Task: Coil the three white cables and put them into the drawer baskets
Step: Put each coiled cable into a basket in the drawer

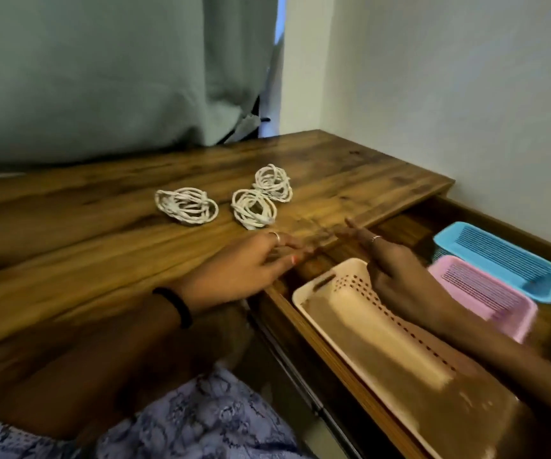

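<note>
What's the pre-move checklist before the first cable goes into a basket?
1. Three cables coiled on the desk: left coil, middle coil, far coil: ok.
2. Drawer open: ok.
3. Cream basket, pink basket, blue basket empty: ok as far as visible.
4. Left hand free: ok.
5. Right hand free: ok.
6. Middle and far coils apart: cannot tell.
</note>
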